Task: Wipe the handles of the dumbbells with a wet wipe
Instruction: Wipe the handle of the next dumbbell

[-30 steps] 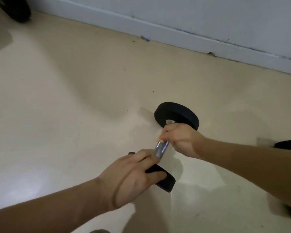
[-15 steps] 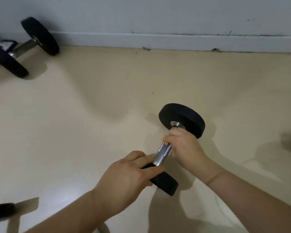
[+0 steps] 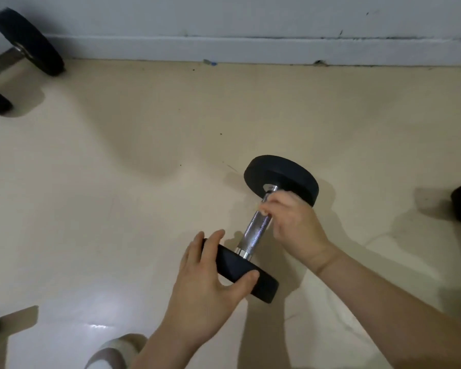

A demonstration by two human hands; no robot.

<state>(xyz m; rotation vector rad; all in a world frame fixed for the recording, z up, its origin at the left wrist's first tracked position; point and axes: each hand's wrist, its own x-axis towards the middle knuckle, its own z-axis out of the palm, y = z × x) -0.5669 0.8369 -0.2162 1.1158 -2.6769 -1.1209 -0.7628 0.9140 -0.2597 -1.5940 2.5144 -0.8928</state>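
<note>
Here the black round-plated dumbbell (image 3: 250,238) lies on the beige floor (image 3: 144,182), apart from its far edge. The left hand (image 3: 205,291) grips its near plate (image 3: 240,265); the right hand (image 3: 296,225) curls its fingers (image 3: 272,203) round the knurled chrome handle (image 3: 260,222), wet wipe unseen. A slack left grip may let it roll.

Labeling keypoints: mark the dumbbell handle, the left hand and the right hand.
dumbbell handle (image 3: 256,230), head view, bare knurled middle of the bar.
left hand (image 3: 205,291), head view, back of the hand.
right hand (image 3: 296,225), head view, back of the hand.
</note>
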